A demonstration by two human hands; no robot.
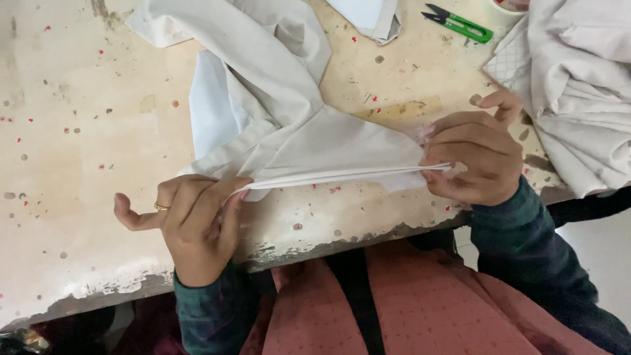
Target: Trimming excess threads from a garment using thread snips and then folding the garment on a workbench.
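Worn speckled table (85,131), white folded cloth (315,141) taut between hands.

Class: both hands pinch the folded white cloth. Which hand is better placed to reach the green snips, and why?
Right. The right hand pinches the cloth on the same side as the snips, which lie beyond it. The left hand is across the table, farther away.

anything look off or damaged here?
The table is worn: its front edge is chipped and peeling, and the top is stained and speckled. The white cloth pinched between left hand and right hand looks intact.
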